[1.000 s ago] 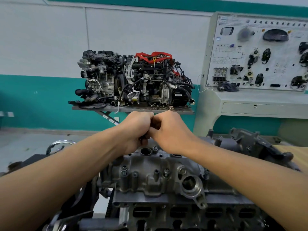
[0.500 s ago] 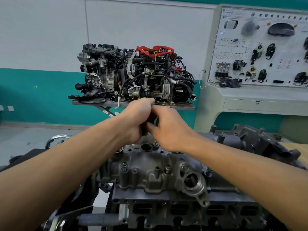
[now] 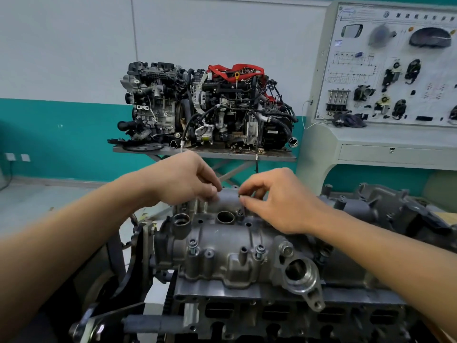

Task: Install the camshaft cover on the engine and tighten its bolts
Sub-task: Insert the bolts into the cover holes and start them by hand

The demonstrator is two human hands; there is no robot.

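Over the far edge of the cover (image 3: 222, 243), the right grip (image 3: 279, 206) pinches a bolt (image 3: 239, 195) just above it. Beside it the left grip (image 3: 183, 179) is curled; whether it holds anything I cannot tell.

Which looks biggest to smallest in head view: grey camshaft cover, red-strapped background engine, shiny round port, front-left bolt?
1-2. Grey metal camshaft cover and red-strapped background engine: alike; cover nearer, unranked.
3. Shiny round port.
4. Front-left flanged bolt.
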